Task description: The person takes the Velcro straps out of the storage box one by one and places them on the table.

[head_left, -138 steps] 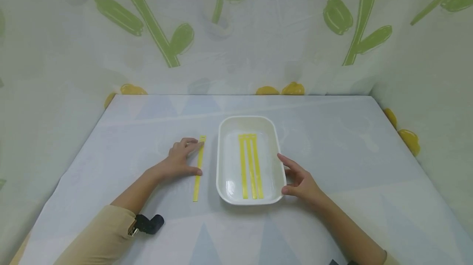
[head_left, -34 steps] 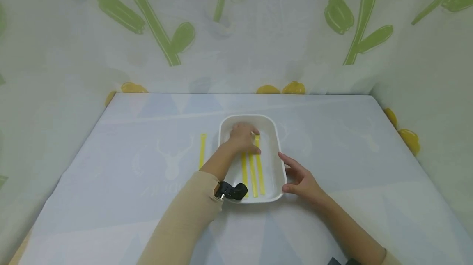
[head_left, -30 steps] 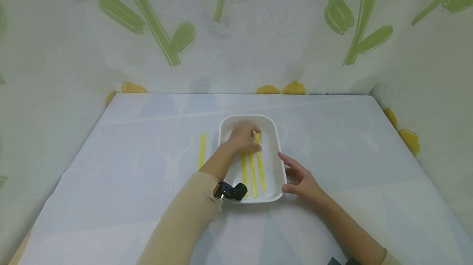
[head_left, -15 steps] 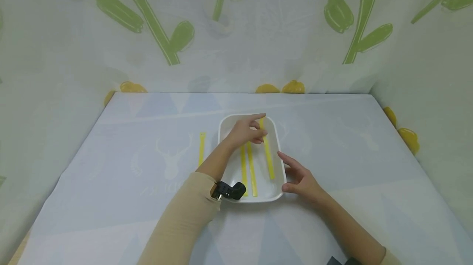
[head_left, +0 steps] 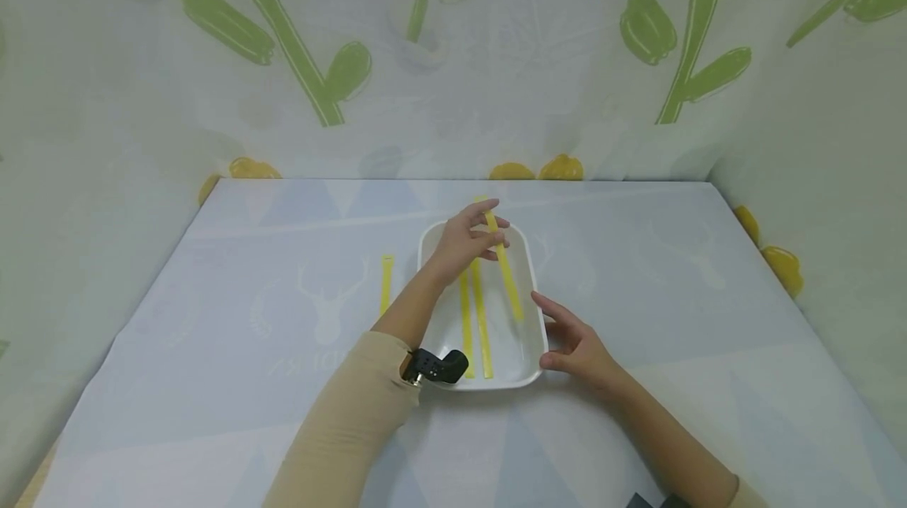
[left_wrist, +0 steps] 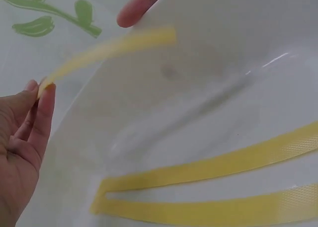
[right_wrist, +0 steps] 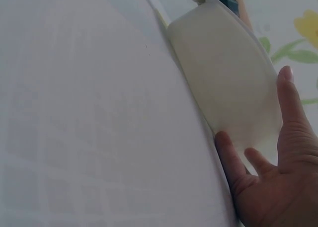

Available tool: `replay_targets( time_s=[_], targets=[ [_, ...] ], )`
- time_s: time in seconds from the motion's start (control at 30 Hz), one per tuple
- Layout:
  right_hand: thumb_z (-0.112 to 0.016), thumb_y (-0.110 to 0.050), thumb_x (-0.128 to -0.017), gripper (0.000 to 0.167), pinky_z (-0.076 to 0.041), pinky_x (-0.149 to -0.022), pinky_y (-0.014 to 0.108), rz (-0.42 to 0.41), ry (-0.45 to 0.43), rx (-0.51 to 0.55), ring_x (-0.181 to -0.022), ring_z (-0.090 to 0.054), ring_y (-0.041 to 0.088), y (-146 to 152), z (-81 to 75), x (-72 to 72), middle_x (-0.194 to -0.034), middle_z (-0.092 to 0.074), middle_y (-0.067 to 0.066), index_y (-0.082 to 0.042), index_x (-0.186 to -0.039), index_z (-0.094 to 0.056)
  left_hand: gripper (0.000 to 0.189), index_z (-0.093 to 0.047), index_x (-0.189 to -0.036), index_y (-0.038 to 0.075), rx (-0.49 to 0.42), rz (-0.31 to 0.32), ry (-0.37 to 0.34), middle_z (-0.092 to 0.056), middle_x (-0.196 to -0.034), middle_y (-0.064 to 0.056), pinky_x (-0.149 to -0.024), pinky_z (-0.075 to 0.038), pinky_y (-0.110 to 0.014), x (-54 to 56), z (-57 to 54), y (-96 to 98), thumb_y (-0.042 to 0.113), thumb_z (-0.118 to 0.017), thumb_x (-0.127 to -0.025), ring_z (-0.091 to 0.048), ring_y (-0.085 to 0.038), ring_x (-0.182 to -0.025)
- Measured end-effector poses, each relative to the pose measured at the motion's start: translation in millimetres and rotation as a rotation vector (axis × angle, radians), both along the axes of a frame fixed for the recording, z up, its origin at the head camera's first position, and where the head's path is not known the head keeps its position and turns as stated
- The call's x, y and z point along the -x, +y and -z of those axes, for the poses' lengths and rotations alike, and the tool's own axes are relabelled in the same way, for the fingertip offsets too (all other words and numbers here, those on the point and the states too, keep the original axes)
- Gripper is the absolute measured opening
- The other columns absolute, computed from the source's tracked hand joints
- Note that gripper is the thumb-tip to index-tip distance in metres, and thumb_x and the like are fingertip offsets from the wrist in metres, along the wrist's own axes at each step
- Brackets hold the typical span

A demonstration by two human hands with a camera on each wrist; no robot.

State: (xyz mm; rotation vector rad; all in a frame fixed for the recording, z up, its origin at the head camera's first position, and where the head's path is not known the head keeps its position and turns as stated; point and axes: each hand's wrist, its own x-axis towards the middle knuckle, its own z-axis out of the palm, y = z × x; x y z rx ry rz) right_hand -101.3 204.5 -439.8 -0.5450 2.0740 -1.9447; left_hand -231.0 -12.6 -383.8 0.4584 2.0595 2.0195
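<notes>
My left hand pinches one end of a flat yellow strap between thumb and fingers over the far part of a white tray. Its other end hangs free, slanting toward the tray's right side. Two more yellow straps lie in the tray, their ends close together in the left wrist view. Another yellow strap lies on the table left of the tray, partly hidden by my left arm. My right hand rests spread fingers against the tray's right side. In the right wrist view its fingers touch the outer wall.
The tray stands on a pale patterned cloth that covers the table. Behind it rises a hanging with printed green leaves and yellow flowers. A black device on my left wrist hangs above the tray's near left corner.
My left hand has moved from the strap on the table into the tray, taken the right-hand strap of the three there and lifted it up and away. My right hand has not moved.
</notes>
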Motion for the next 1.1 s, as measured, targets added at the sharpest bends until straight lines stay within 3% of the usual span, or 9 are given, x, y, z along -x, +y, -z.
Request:
replay_targets(
  time_s=[0.13,0.23,0.3,0.47,0.6,0.73,0.83,0.93,1.1],
  targets=[
    [-0.075,-0.017,-0.081,0.080,-0.056,-0.075,0.034,-0.004,0.002,0.014,-0.110,-0.056,0.007,0.2,0.9,-0.3,-0.148,-0.035,0.003,-0.009,-0.147,-0.031,0.054,-0.041,-0.138,0.010,-0.100,-0.036,-0.009,-0.060,-0.123,-0.015,-0.074,-0.056,-0.034,0.4,-3.1,-4.4,0.000,-0.062,-0.089,-0.068,-0.014,-0.084],
    [-0.076,-0.016,-0.080,0.080,-0.056,-0.075,0.034,-0.004,0.001,0.016,-0.111,-0.056,0.006,0.2,0.7,-0.8,-0.145,-0.037,-0.007,-0.010,-0.147,-0.032,0.057,-0.041,-0.138,0.009,-0.157,-0.021,-0.014,-0.056,-0.131,-0.013,-0.077,-0.056,-0.035,1.8,-7.1,-10.5,-0.003,-0.064,-0.087,-0.066,-0.011,-0.084],
    [-0.076,-0.016,-0.080,0.080,-0.056,-0.075,0.035,-0.005,0.001,0.022,-0.111,-0.056,0.007,0.0,0.5,-0.9,-0.146,-0.037,-0.004,-0.010,-0.147,-0.032,0.060,-0.041,-0.139,0.009,-0.173,0.003,-0.018,-0.053,-0.136,-0.011,-0.078,-0.056,-0.036,3.0,-10.9,-15.5,-0.004,-0.065,-0.085,-0.067,-0.012,-0.087],
    [-0.076,-0.015,-0.080,0.080,-0.056,-0.075,0.034,-0.005,0.009,0.027,-0.111,-0.057,0.008,-0.2,0.8,-0.1,-0.148,-0.035,0.009,-0.009,-0.147,-0.032,0.068,-0.037,-0.143,0.013,-0.136,0.051,-0.024,-0.044,-0.145,-0.003,-0.074,-0.056,-0.033,5.2,-22.6,-29.9,-0.004,-0.066,-0.084,-0.067,-0.021,-0.101],
    [-0.076,-0.017,-0.080,0.080,-0.056,-0.075,0.034,-0.004,0.018,0.020,-0.111,-0.056,0.007,1.3,1.4,0.3,-0.145,-0.039,-0.006,-0.010,-0.147,-0.032,0.072,-0.035,-0.146,0.015,-0.102,0.068,-0.018,-0.039,-0.149,0.001,-0.072,-0.056,-0.030,6.6,-31.5,-41.6,-0.004,-0.066,-0.084,-0.065,-0.024,-0.105],
    [-0.076,-0.018,-0.080,0.080,-0.056,-0.075,0.034,-0.003,0.024,0.015,-0.111,-0.056,0.006,2.2,1.6,1.0,-0.140,-0.040,-0.017,-0.011,-0.147,-0.033,0.076,-0.034,-0.147,0.018,-0.083,0.062,-0.029,-0.033,-0.152,0.003,-0.069,-0.056,-0.029,7.3,-37.9,-52.7,-0.004,-0.067,-0.083,-0.068,-0.019,-0.098],
    [-0.076,-0.019,-0.080,0.080,-0.056,-0.075,0.034,0.007,0.027,0.001,-0.111,-0.056,0.005,1.9,1.4,1.3,-0.144,-0.039,-0.009,-0.012,-0.147,-0.033,0.079,-0.033,-0.147,0.020,-0.054,0.050,-0.041,-0.029,-0.154,0.004,-0.069,-0.056,-0.029,5.5,-43.7,-61.5,-0.002,-0.071,-0.081,-0.069,-0.020,-0.092],
    [-0.076,-0.018,-0.080,0.080,-0.056,-0.075,0.034,0.009,0.026,-0.009,-0.111,-0.056,0.005,1.3,1.2,1.8,-0.148,-0.036,0.009,-0.012,-0.147,-0.033,0.083,-0.031,-0.148,0.019,-0.026,0.039,-0.051,-0.025,-0.156,0.003,-0.069,-0.056,-0.029,0.6,-51.1,-72.5,0.000,-0.073,-0.079,-0.070,-0.021,-0.089],
    [-0.075,-0.014,-0.080,0.081,-0.056,-0.076,0.034,-0.004,0.012,0.003,-0.110,-0.056,0.008,0.0,0.2,2.3,-0.149,-0.028,0.024,-0.011,-0.148,-0.031,0.084,-0.028,-0.149,0.017,0.011,0.021,-0.070,-0.021,-0.157,0.002,-0.069,-0.056,-0.028,-10.0,-57.1,-94.1,-0.001,-0.072,-0.080,-0.070,-0.013,-0.080]
  ],
)
